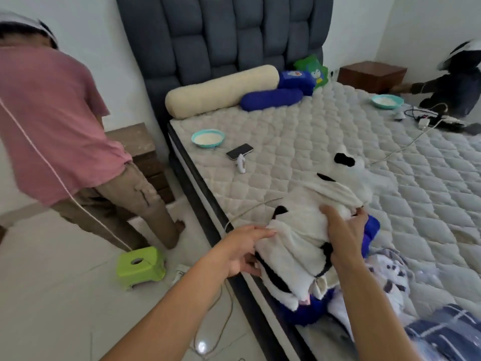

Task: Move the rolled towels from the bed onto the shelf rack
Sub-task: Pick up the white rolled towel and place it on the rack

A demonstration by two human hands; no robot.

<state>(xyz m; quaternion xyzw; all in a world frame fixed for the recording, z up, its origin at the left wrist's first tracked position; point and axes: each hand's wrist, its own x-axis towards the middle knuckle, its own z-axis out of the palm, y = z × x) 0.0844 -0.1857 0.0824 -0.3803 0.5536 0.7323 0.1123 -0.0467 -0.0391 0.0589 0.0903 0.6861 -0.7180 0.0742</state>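
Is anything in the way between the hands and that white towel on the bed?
No. Both hands are already on the white towel: the left hand grips its near edge, the right hand presses on top. The shelf rack is not in view.

Both hands, left (242,250) and right (343,230), clutch a white towel (294,238) on the bed (299,142).
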